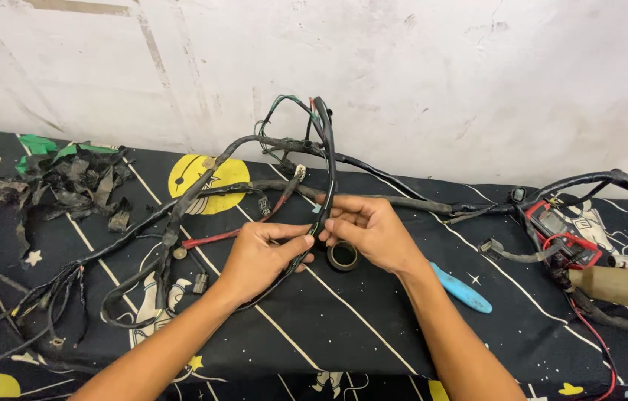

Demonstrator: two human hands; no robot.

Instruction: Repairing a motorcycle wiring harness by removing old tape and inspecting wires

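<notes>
Your fingers are covering the very spot where both hands are meeting on the wiring harness [180,215], so the end of the tape and whatever is being wrapped there is staying out of sight. Your left hand [258,256] is pinching a black, tape-bound branch of the harness between thumb and fingertips. Your right hand [369,230] is gripping the same branch just beside it, and the roll of black tape [343,256] is hanging under that palm, partly hidden; whether a finger is passing through its ring is hard to tell.

The branch is arching up in a stiff loop against the scuffed white wall [477,74], with thin green and red wires poking out at its top. The rest of the harness is sprawling leftward in ropy black strands over the dark printed cloth [343,327], whose front edge is being cut off by the frame.

A heap of torn, crinkled black tape scraps [80,182] is lying far left. A smooth blue tool handle [462,289] is peeking out behind your right wrist, its other end hidden. At the right, a red-and-black multimeter [563,234] is sitting half buried under cables.
</notes>
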